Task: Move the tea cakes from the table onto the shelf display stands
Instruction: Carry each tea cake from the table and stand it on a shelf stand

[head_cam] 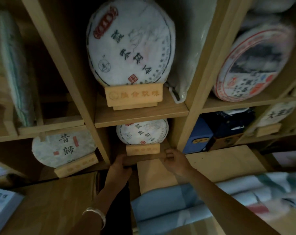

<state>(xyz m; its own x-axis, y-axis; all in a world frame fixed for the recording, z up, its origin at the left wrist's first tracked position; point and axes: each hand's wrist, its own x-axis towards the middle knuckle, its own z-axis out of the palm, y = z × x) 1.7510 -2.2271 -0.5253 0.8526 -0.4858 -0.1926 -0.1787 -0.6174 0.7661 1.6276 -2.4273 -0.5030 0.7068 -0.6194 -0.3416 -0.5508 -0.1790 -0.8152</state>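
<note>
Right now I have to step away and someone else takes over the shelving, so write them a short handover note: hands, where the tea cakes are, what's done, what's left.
Left hand and right hand: both at the lower middle cubby, fingers curled at the shelf edge either side of the wooden stand; whether they grip anything is unclear.
Small tea cake: upright on that stand.
Large tea cake: upright on its stand in the cubby above.
Tea cake at lower left: on its stand.
Done: these three are displayed.
Left: let go, then check the table, out of view here, for remaining cakes.
</note>
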